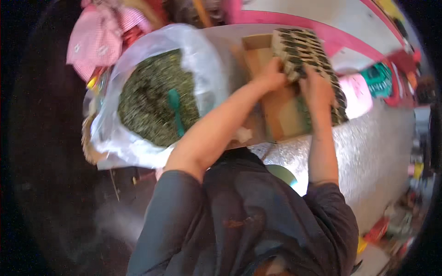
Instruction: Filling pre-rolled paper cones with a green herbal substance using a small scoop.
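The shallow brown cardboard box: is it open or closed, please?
Open: the shallow brown cardboard box shows part of its inner bottom.

Stack (299, 43) in dark green-black and straw-cream, blotches running in repeated rows. Box (281, 117) under it plain tan, cardboard-coloured. Next to that, bag (209, 69) milky white, part see-through; leaf heap (147, 99) inside mottled olive, darker patch near middle. Spoon (174, 101) solid teal, stands out well. Shirt (258, 188) near-black, rust-orange mark across chest. Behind, cloth (94, 43) pink-and-white, fine check. White panel (317, 11) edged in hot pink. Floor (377, 142) at right silvery grey.
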`<action>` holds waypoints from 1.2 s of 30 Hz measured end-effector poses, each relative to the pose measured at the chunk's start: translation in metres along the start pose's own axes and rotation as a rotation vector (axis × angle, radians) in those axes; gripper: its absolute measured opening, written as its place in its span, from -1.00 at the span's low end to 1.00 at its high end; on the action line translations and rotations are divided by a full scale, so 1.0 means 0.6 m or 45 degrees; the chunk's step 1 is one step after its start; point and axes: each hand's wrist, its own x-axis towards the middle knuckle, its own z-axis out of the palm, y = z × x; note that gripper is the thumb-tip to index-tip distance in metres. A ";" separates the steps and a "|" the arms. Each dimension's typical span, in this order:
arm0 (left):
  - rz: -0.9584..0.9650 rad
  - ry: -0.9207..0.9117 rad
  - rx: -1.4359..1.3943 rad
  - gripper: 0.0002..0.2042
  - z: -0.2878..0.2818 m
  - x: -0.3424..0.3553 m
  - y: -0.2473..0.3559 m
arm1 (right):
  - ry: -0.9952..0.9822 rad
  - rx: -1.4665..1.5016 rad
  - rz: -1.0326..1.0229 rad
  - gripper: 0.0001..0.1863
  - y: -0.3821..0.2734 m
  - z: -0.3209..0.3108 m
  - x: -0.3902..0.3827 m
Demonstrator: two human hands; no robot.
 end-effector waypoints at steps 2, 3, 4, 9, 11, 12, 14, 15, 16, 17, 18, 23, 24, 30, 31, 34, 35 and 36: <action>0.045 0.075 -0.257 -0.50 0.010 0.006 -0.021 | 0.047 0.079 -0.019 -0.57 -0.013 -0.020 -0.008; 0.162 0.123 -0.170 -0.50 0.019 0.017 -0.037 | 0.093 0.186 -0.078 -0.59 -0.021 -0.031 -0.018; 0.245 0.146 -0.038 -0.48 0.028 0.024 -0.044 | 0.147 0.276 -0.112 -0.62 -0.030 -0.050 -0.029; 0.367 0.275 0.044 -0.47 -0.010 -0.068 0.004 | -0.100 1.612 -0.586 -0.80 -0.138 -0.131 -0.087; 0.459 0.339 0.073 -0.48 -0.010 -0.097 0.001 | -0.246 2.178 -1.064 -0.83 -0.213 -0.171 -0.113; 0.580 0.325 0.071 -0.49 0.004 -0.106 0.014 | -0.302 2.305 -1.194 -0.84 -0.234 -0.205 -0.129; 0.598 0.354 0.181 -0.51 -0.042 -0.162 0.020 | -0.770 2.343 -1.935 -0.84 -0.295 -0.224 -0.103; 0.660 0.351 0.192 -0.51 -0.056 -0.191 0.030 | -0.736 2.426 -1.986 -0.86 -0.319 -0.237 -0.118; 0.714 0.363 0.210 -0.52 -0.074 -0.223 0.034 | -0.717 2.519 -2.044 -0.88 -0.342 -0.246 -0.133; 0.697 0.404 0.224 -0.52 -0.092 -0.260 0.035 | -0.755 2.538 -2.072 -0.88 -0.356 -0.253 -0.143; 0.665 0.495 0.298 -0.53 -0.115 -0.297 0.032 | -1.009 2.624 -2.014 -0.86 -0.371 -0.256 -0.149; 0.560 0.823 0.436 -0.56 -0.185 -0.460 0.037 | -1.364 2.842 -1.954 -0.63 -0.423 -0.281 -0.181; 0.438 0.880 0.412 -0.56 -0.196 -0.494 0.031 | -1.393 2.848 -1.961 -0.63 -0.431 -0.284 -0.189; 0.131 1.429 0.387 -0.64 -0.250 -0.631 -0.063 | -1.879 2.827 -1.718 -0.66 -0.449 -0.311 -0.221; 0.069 1.498 0.431 -0.65 -0.261 -0.648 -0.074 | -2.077 2.885 -1.928 -0.71 -0.473 -0.289 -0.219; -0.025 1.651 0.634 -0.66 -0.303 -0.690 -0.113 | -2.088 3.089 -1.697 -0.78 -0.470 -0.295 -0.258; -0.077 1.653 0.711 -0.65 -0.322 -0.699 -0.115 | -2.059 3.189 -1.575 -0.81 -0.462 -0.302 -0.273; -0.123 1.646 0.791 -0.64 -0.341 -0.701 -0.117 | -2.011 3.290 -1.454 -0.83 -0.453 -0.306 -0.288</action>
